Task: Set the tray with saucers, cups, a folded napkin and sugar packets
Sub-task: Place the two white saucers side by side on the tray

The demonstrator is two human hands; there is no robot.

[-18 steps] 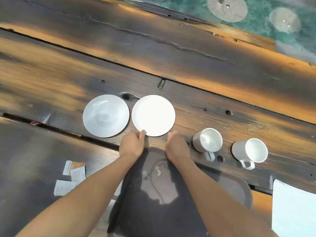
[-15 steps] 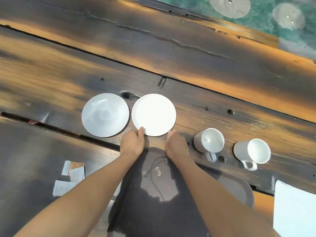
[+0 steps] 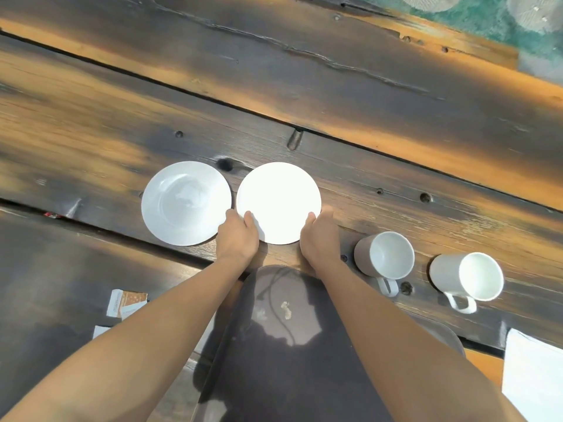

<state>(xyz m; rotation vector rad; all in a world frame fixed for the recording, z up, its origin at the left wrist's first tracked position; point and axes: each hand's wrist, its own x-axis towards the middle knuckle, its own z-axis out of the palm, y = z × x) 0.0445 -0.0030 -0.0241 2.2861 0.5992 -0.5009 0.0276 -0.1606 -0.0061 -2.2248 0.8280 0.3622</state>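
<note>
A view from above of a dark, weathered wooden table (image 3: 335,95) with orange streaks of light across its planks. Two bare forearms reach forward from the bottom of the frame. The left hand (image 3: 237,236) and right hand (image 3: 320,239) sit on either side of the near edge of a bright white saucer (image 3: 278,202), fingers curled against its rim, thumbs resting on top; whether the saucer is lifted off the wood cannot be told. Just to its left lies a second white saucer (image 3: 185,202), flat on the table, its right edge touching the left hand. To the right of the hands stand two white cups, the nearer cup (image 3: 384,254) close to the right wrist and the farther cup (image 3: 467,277) beyond it, both with handles pointing toward the viewer. A dark, glossy tray (image 3: 274,360) lies between the forearms, directly below the held saucer, bare of tableware. Small sugar packets (image 3: 126,303) lie on the table to the left of the left arm. A white napkin (image 3: 533,379) shows at the lower right corner.
</note>
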